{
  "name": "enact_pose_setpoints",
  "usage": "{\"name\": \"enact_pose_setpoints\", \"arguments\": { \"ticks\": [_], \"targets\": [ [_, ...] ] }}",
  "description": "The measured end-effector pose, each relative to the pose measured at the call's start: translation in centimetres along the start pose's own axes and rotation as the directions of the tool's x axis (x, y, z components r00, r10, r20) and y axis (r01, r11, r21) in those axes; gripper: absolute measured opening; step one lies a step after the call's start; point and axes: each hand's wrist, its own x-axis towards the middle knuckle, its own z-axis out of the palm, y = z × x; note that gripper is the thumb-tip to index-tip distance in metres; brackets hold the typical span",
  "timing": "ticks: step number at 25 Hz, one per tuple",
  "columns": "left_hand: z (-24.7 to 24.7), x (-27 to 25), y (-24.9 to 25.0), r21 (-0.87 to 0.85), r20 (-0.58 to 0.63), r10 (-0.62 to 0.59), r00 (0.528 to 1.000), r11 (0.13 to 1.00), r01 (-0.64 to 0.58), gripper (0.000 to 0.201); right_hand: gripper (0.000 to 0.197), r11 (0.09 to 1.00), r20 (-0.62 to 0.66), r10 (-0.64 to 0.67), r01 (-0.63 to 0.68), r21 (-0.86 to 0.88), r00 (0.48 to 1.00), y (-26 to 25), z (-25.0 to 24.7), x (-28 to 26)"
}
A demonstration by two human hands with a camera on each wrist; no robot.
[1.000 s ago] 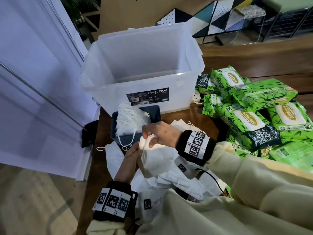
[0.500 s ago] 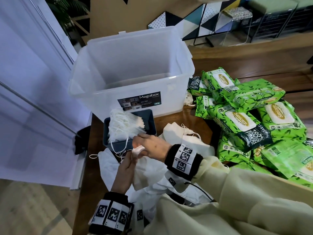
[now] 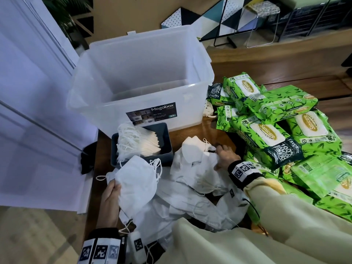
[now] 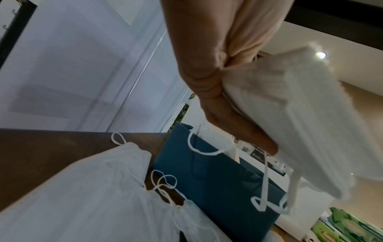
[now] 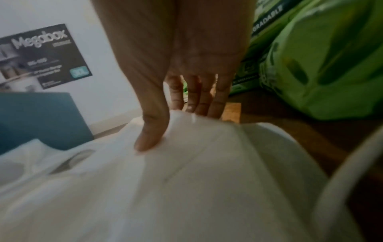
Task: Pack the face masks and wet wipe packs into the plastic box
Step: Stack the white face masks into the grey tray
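My left hand (image 3: pixel 113 189) grips a stack of white face masks (image 3: pixel 137 181) just in front of the small blue bin; in the left wrist view the left hand (image 4: pixel 238 104) pinches the stack (image 4: pixel 294 117) at its edge, ear loops dangling. My right hand (image 3: pixel 223 156) lies on the pile of loose masks (image 3: pixel 196 166) in the middle of the table. In the right wrist view the right hand (image 5: pixel 174 126) grips the top mask (image 5: pixel 186 172) between thumb and fingers. The clear plastic box (image 3: pixel 202 86) stands open behind. Green wet wipe packs (image 3: pixel 266 136) are heaped at the right.
The blue bin (image 3: pixel 167 143) in front of the box holds a row of folded masks (image 3: pixel 137 141). More loose masks (image 4: pixel 93 188) cover the table near my body. A white wall panel (image 3: pixel 38 111) runs along the table's left edge.
Both hands were together on one mask by the blue bin. Now the left hand holds the mask stack alone, and the right hand has moved right onto the loose pile.
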Motion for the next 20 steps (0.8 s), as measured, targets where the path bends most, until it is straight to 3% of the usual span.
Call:
{"name": "enact_pose_setpoints", "arguments": {
  "ticks": [5, 7, 9, 12, 14, 15, 18, 20],
  "targets": [
    [1.0, 0.4, 0.9, -0.006, 0.043, 0.099, 0.994, 0.995, -0.098, 0.045, 0.040, 0.941, -0.234, -0.006, 0.085, 0.328, 0.972, 0.8, -0.8, -0.4],
    [0.7, 0.4, 0.7, 0.053, 0.063, 0.233, 0.971, 0.970, -0.236, 0.048, 0.033, 0.870, -0.350, -0.041, 0.205, 0.448, 0.936, 0.9, -2.0, -1.7],
    [0.7, 0.2, 1.1, 0.079, 0.093, 0.306, 0.947, 0.946, -0.314, 0.042, 0.025, 0.817, -0.440, -0.152, 0.363, 0.447, 0.885, 0.7, -3.0, -3.2],
    [0.8, 0.4, 1.3, 0.072, 0.119, 0.294, 0.948, 0.950, -0.304, 0.042, 0.016, 0.675, -0.405, -0.268, 0.470, 0.568, 0.874, 0.3, -4.2, -4.8],
    [1.0, 0.5, 1.3, 0.080, 0.121, 0.299, 0.947, 0.948, -0.310, 0.042, 0.027, 0.494, -0.273, -0.364, 0.433, 0.754, 0.891, -0.1, -4.6, -6.0],
    [1.2, 0.5, 1.5, 0.087, 0.128, 0.311, 0.942, 0.943, -0.323, 0.041, 0.034, 0.460, -0.234, -0.440, 0.441, 0.770, 0.867, -0.4, -4.8, -6.5],
    [1.9, 0.2, 2.3, 0.113, 0.163, 0.331, 0.929, 0.930, -0.351, 0.039, 0.050, 0.512, -0.254, -0.558, 0.569, 0.644, 0.790, -0.8, -4.9, -7.6],
    [2.1, 0.1, 2.8, 0.139, 0.175, 0.366, 0.914, 0.910, -0.391, 0.040, 0.044, 0.524, -0.273, -0.584, 0.612, 0.592, 0.765, -1.0, -4.9, -8.2]
  ]
}}
